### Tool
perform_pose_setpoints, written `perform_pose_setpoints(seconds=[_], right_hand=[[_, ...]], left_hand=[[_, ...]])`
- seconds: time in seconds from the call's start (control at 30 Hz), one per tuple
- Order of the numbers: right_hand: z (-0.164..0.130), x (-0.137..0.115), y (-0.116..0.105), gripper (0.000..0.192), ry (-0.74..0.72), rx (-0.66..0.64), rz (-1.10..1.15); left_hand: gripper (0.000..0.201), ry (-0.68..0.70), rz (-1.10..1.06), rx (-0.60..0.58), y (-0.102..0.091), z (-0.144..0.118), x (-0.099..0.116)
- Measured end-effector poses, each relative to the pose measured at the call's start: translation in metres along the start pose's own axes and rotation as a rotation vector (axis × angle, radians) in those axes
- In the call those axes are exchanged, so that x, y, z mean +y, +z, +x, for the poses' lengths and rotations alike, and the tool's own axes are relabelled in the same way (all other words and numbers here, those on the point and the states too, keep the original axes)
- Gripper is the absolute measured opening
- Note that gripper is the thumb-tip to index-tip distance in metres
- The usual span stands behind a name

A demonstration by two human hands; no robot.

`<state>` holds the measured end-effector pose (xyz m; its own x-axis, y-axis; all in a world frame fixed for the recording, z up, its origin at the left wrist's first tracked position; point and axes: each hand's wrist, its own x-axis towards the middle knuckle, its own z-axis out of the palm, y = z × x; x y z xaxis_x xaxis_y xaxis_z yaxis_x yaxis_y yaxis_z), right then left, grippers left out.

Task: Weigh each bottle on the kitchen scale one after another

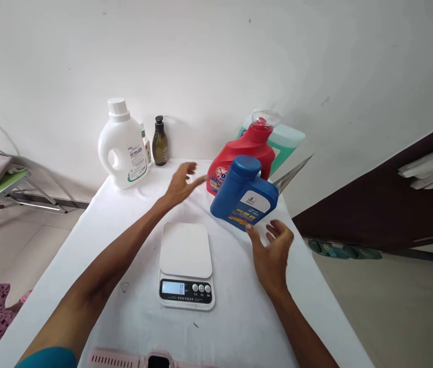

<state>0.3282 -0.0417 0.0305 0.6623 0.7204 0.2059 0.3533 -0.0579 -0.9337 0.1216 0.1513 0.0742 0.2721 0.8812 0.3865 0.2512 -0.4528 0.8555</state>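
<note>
A white kitchen scale (185,250) lies on the table, its lit display reading 0. Beyond it on the right stands a blue plastic bottle (239,191) with a blue cap. In front of that bottle my right hand (273,250) is open, thumb close to its lower edge; whether they touch I cannot tell. My left hand (183,183) is open and holds nothing, its fingers pointing toward the red detergent bottle (235,148) behind the blue one. A clear cup-like cap (267,118) tops the red bottle.
At the back left stand a white detergent jug (122,148), a partly hidden small bottle (146,145) and a dark pump bottle (160,143). A green liquid container (287,140) leans behind the red bottle. A pink-strapped smartwatch (158,360) lies at the near edge. The wall closes off the back.
</note>
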Motion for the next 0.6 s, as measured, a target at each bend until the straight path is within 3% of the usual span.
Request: perform_pose_setpoints(seconds=[0.07, 0.13, 0.27, 0.6], right_hand=[[-0.024, 0.007, -0.006, 0.073, 0.079, -0.008, 0.013], [-0.04, 0.012, -0.007, 0.066, 0.143, -0.02, 0.033], [-0.046, 0.013, -0.003, 0.06, 0.176, -0.008, 0.049], [-0.038, 0.015, -0.002, 0.055, 0.225, -0.049, -0.017]], left_hand=[[0.057, -0.031, 0.105, 0.292, -0.021, 0.016, -0.017], [0.067, -0.081, 0.193, 0.435, -0.038, 0.037, -0.032], [0.084, -0.219, 0.295, 0.462, -0.051, 0.078, -0.051], [0.069, -0.308, 0.26, 0.645, -0.045, 0.135, -0.093]])
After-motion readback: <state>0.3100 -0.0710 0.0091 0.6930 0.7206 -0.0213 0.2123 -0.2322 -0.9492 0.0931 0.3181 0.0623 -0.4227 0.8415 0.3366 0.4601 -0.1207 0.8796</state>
